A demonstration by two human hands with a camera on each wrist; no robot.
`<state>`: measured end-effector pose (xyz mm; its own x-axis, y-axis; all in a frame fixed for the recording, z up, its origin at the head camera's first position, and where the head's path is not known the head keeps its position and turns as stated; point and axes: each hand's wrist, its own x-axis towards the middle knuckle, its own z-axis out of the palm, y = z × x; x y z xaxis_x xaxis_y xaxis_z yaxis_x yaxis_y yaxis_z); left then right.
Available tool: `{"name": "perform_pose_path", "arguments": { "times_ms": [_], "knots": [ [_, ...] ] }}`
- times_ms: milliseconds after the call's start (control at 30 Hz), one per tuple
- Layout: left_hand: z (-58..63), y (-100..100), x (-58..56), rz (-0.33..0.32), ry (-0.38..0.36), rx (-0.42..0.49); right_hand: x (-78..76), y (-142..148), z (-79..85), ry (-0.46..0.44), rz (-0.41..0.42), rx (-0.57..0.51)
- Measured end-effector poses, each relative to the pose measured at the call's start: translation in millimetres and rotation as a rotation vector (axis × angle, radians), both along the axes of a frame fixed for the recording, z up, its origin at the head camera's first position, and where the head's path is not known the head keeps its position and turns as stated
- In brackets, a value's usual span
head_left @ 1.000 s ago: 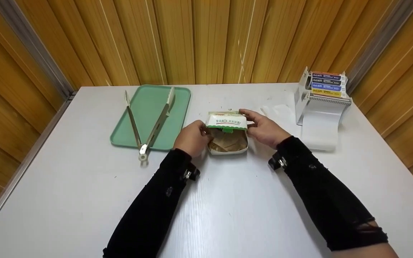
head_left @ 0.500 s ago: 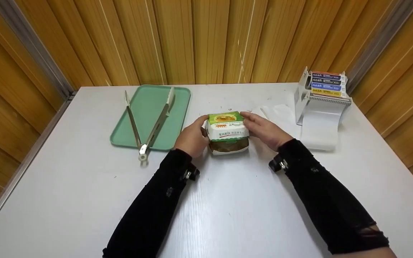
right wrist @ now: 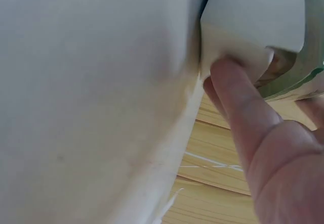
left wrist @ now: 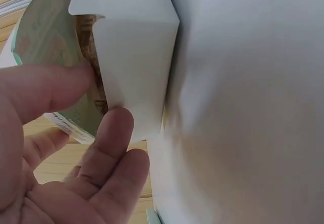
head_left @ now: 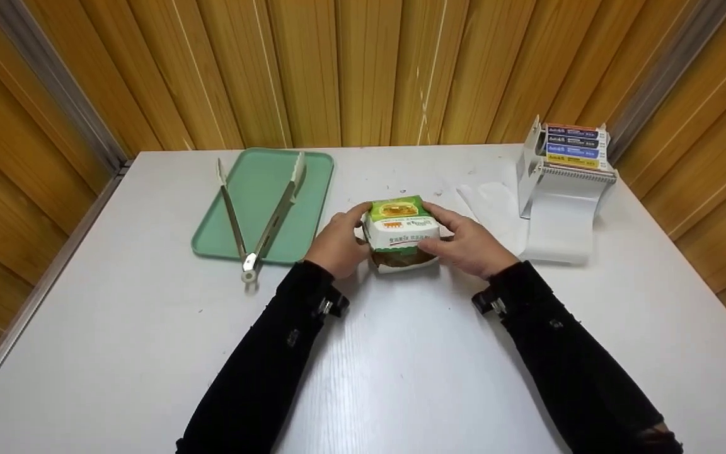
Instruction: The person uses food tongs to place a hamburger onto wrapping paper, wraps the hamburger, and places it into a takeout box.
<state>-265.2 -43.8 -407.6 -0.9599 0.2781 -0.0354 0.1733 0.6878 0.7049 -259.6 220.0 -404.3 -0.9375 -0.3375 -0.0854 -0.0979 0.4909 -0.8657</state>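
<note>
A white and green burger box (head_left: 405,232) stands on the table, its lid lowered with a gap left at the front. Brown wrapping (head_left: 401,257) shows through that gap. My left hand (head_left: 341,243) holds the box's left side; in the left wrist view the thumb (left wrist: 61,85) is at the gap and fingertips (left wrist: 116,125) touch the lower wall. My right hand (head_left: 471,243) holds the right side, thumb on the lid's front. In the right wrist view a finger (right wrist: 235,82) presses the lower side wall. The box's back is hidden.
To the left lies a green tray (head_left: 262,208) with metal tongs (head_left: 273,224) spread across it. A label dispenser (head_left: 568,170) stands at the back right, a white strip hanging from it. White paper (head_left: 495,205) lies beside it. Wood-patterned walls (head_left: 363,75) enclose the table.
The lid has come down over the brown wrapping, leaving a narrower front gap. My right thumb has moved onto the lid's front. My left hand has stayed at the left side.
</note>
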Motion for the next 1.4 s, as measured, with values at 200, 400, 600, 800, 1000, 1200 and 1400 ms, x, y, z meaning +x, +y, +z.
{"name": "perform_pose_path", "arguments": {
  "times_ms": [200, 400, 600, 800, 1000, 1200, 1400],
  "knots": [
    [1.4, -7, 8.6, -0.108, -0.092, 0.081, 9.1, -8, 5.0, 0.01, -0.052, 0.086],
    [-2.9, -10, 12.8, -0.132, -0.109, 0.105, 12.6, -14, 4.1, 0.011, -0.059, 0.105],
    [-8.4, -4, 14.3, -0.09, -0.053, 0.036, 16.2, -14, 2.2, 0.01, -0.083, 0.162],
    [-10.8, 3, 16.0, -0.062, -0.009, 0.053, 20.4, -18, -2.0, -0.004, -0.05, 0.12],
    [-11.1, 6, 17.4, -0.04, 0.013, 0.089, 23.2, -22, -2.5, 0.053, -0.11, 0.177],
    [-11.2, 8, 17.1, -0.035, 0.013, 0.11, 26.7, -26, 1.6, 0.097, -0.131, 0.232],
    [-12.5, 9, 17.0, -0.012, 0.016, 0.115, 29.7, -28, 2.4, 0.127, -0.131, 0.239]
  ]
}}
